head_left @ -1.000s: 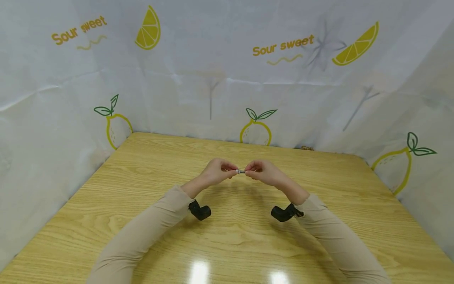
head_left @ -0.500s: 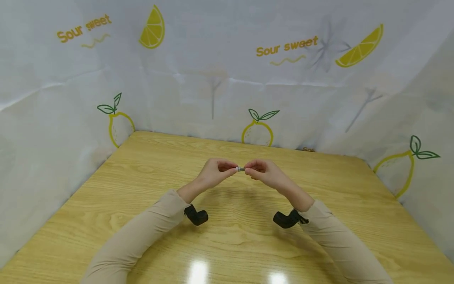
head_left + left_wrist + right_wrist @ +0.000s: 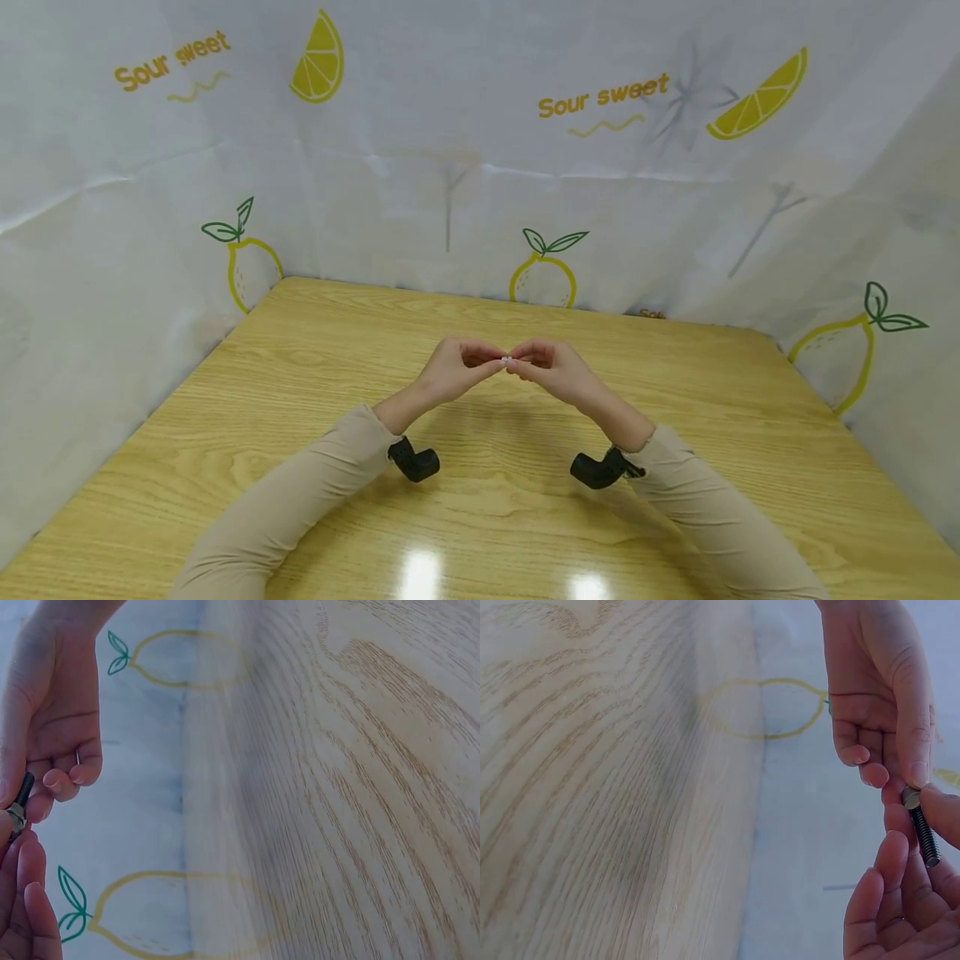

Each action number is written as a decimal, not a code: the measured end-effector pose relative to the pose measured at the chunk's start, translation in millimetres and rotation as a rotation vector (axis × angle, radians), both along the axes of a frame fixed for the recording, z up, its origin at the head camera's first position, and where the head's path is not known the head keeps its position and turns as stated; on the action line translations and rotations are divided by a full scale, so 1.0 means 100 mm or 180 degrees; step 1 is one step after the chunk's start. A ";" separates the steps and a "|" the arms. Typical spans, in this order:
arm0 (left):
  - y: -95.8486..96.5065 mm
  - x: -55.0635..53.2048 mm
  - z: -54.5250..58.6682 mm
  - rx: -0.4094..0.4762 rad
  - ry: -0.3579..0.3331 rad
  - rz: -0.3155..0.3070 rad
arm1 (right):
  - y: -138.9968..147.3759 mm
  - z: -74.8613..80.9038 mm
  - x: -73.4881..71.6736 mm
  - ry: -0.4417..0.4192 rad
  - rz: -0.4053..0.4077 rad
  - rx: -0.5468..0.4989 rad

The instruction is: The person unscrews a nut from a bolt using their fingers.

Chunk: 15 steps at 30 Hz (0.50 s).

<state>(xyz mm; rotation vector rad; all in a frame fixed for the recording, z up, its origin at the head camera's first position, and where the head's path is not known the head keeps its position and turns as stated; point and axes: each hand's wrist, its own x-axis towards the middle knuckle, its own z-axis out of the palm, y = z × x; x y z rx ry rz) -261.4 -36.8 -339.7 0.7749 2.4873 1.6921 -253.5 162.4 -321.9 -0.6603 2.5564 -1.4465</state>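
Grey metal bolt (image 3: pixel 921 825) hangs over table (image 3: pixel 495 508), left hand (image 3: pixel 452 369) pinching its head end (image 3: pixel 911 798), right hand (image 3: pixel 564 372) pinching just beside; likely light, stiff, slick at that end, better gripped on its threads (image 3: pixel 927 844).

We face a wooden table (image 3: pixel 495 500), with creased white sheeting (image 3: pixel 420 100) rising beyond its far edge and both sides. Lemon outlines (image 3: pixel 543 283) show near both far corners and between them; "Sour sweet" lettering (image 3: pixel 603 95) runs higher. Two bright reflections (image 3: pixel 421 575) gleam on the wood.
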 end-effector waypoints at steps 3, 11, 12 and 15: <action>0.01 0.01 0.01 0.0013 -0.0016 0.0016 | 0.00 0.00 0.01 0.0006 -0.0044 0.0008; 0.02 0.04 0.03 0.0070 0.0028 0.0018 | 0.00 0.00 0.04 0.0066 -0.0115 -0.0063; 0.02 0.04 0.03 0.0081 0.0022 0.0019 | 0.00 0.00 0.05 0.0078 -0.0111 -0.0087; 0.02 0.05 0.03 0.0107 -0.0012 0.0041 | 0.00 0.00 0.05 0.0099 -0.0104 -0.0171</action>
